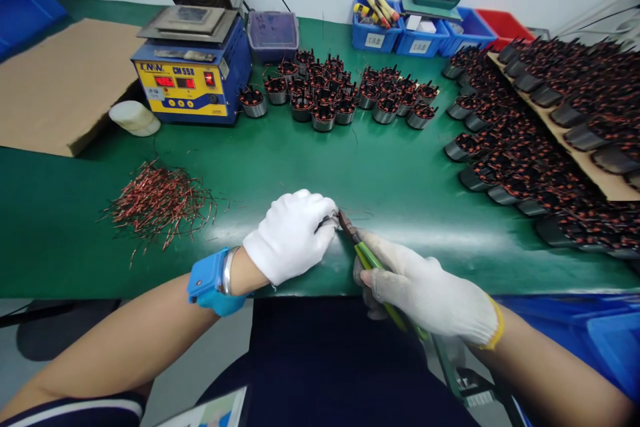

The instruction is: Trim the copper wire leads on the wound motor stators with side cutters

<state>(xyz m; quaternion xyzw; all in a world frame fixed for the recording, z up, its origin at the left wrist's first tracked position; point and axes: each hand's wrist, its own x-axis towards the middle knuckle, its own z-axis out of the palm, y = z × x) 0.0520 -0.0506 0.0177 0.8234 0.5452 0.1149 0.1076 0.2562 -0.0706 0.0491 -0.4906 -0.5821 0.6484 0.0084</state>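
My left hand [295, 237], in a white glove, is closed around a small part that looks like a motor stator [327, 220]; most of it is hidden by the fingers. Wrapped round the green handles of a pair of cutting pliers [369, 255] is my right hand [425, 287], gloved in white with a yellow cuff. The jaws of the pliers point up and left and meet the part at my left fingertips. Whether they touch a wire there is too small to tell. A few thin wire strands lie on the green table [280, 160] just beyond.
Cut copper wire ends [160, 203] lie heaped at left. Behind them stand a blue-and-yellow CM558 machine [183, 83] and a cardboard sheet [60, 87]. Wound stators [323, 97] cluster at the back; many more stators [505, 167] crowd the right. Blue bins [375, 37] line the wall.
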